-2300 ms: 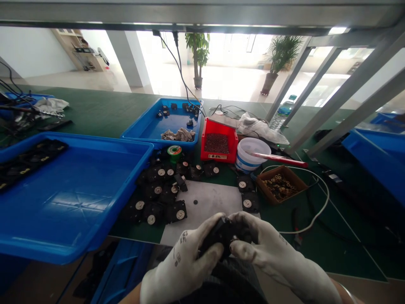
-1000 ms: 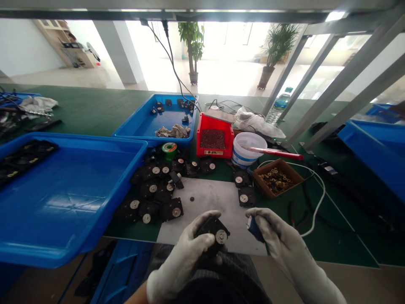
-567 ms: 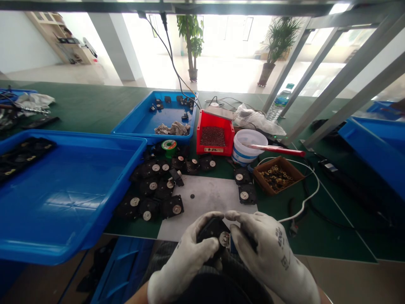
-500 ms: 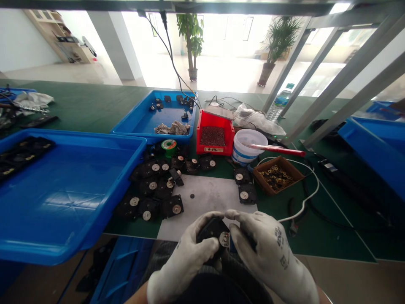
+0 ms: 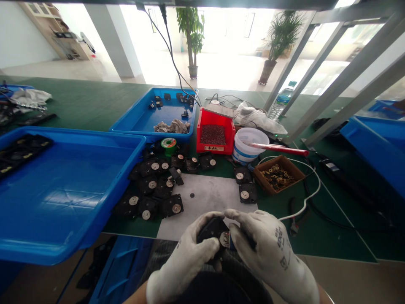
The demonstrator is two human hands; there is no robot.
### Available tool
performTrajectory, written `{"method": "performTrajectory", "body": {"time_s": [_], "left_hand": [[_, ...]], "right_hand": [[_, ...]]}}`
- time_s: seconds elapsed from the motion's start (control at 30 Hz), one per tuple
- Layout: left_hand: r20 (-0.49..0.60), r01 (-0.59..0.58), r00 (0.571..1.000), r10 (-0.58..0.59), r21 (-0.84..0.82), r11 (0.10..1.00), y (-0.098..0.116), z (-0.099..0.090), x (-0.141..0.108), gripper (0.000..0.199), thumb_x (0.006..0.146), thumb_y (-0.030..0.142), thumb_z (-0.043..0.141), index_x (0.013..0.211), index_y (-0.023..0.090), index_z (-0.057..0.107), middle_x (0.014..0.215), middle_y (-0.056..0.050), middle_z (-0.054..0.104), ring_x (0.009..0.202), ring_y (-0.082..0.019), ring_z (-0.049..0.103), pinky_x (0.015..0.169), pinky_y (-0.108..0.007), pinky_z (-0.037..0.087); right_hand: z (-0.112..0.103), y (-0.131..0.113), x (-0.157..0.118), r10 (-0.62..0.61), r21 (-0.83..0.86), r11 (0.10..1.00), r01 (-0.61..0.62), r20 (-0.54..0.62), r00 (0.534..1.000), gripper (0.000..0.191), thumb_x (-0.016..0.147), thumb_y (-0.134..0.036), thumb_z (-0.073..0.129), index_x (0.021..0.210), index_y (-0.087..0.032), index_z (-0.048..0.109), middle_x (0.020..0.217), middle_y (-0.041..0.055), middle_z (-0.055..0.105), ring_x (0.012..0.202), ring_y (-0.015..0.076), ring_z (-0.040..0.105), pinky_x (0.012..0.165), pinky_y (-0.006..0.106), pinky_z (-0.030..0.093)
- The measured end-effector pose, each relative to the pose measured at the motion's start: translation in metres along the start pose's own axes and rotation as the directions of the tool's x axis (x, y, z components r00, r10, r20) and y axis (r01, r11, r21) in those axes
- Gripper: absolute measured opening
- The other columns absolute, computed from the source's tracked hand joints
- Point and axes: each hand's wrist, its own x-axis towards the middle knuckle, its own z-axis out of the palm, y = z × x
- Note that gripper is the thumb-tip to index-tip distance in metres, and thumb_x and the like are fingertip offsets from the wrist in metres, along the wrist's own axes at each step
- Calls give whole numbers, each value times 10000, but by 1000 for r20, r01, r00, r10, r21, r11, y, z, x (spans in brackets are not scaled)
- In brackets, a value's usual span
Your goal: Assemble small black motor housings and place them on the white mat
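Observation:
My left hand (image 5: 190,249), in a white glove, is closed around a black plastic housing (image 5: 211,230) with a round silver disc (image 5: 225,239) on it. The thumb presses on its near face. On the housing's right side is my right hand (image 5: 257,240), also gloved, its fingers bent in against the part. A sliver of blue shows between disc and right fingers; what those fingers grip is hidden. Beyond the hands lies a white sheet (image 5: 209,192) with a small dark disc (image 5: 192,195) on it. Similar black housings (image 5: 172,205) sit left of the sheet, and two stand at its right edge.
A large blue tray (image 5: 79,169) is at left, another blue tray (image 5: 133,114) behind. A red bin (image 5: 215,147) of small brown pieces, a white bucket (image 5: 249,141) with a red-handled tool, a cardboard box (image 5: 268,185) of brass-coloured parts and a white cable (image 5: 306,202) are at right.
The view has shifted very slightly. Both hands keep nearly the same pose on the black housing.

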Motion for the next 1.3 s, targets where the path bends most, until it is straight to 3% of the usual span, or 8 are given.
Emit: {"method": "performTrajectory", "body": {"time_s": [0.13,0.27,0.37,0.47,0.67,0.9,1.1,1.3], "left_hand": [[-32,24,999,-22,48,999,-3,-4,0,543,791,356,793,1306,226,681,1017,-68,697,792,-209,643,750,-338,588],[-32,-6,999,12,168,986,-3,-5,0,566,770,295,798,1321,216,696,1077,-81,735,978,-267,677,804,-304,573],[35,-26,999,20,184,983,-1,-3,0,548,787,216,760,1332,226,707,1149,-76,761,1126,-295,679,909,-309,568],[79,-78,995,62,221,972,-1,-3,0,534,820,135,708,1342,247,714,1243,-62,768,1158,-283,699,974,-312,562],[61,-76,996,68,132,988,-3,-4,4,502,864,197,765,1360,239,699,1342,-79,734,1264,-300,668,1082,-350,523],[-106,-52,993,52,9,999,4,-10,13,341,853,327,808,1143,174,713,1001,-65,778,756,-164,699,696,-254,563],[-48,-89,993,107,281,955,20,-2,17,281,784,271,787,1036,146,786,986,-97,807,913,-251,716,814,-312,564],[-25,-120,991,130,239,963,20,-4,7,449,846,308,732,1284,214,710,1301,-99,748,1227,-332,663,977,-372,553]], "right_hand": [[2,9,-6,194,167,966,-200,49,980,283,935,-307,652,1179,-176,715,801,60,765,681,225,724,665,357,566],[5,14,-9,483,442,654,-614,381,789,764,695,-342,810,1400,-190,557,931,26,701,786,214,691,683,315,572],[5,12,-10,487,537,418,-732,548,680,812,694,-309,780,1448,-200,500,1035,38,675,874,215,672,758,331,571],[6,8,-14,428,601,303,-739,608,669,815,726,-330,783,1471,-210,476,1112,63,676,923,228,674,800,359,571],[20,3,-19,526,655,389,-648,419,740,710,767,-381,744,1420,-235,507,1250,99,667,1191,285,644,1050,446,512],[22,20,-24,554,654,468,-594,306,774,649,801,-446,722,1371,-213,517,983,38,650,817,195,661,741,330,563],[9,15,-9,537,590,562,-580,273,798,736,715,-343,792,1387,-226,514,978,3,645,826,182,654,840,346,565],[9,8,6,559,598,439,-671,403,725,539,781,-395,736,1266,-209,591,978,52,706,904,232,708,818,341,598]]}}
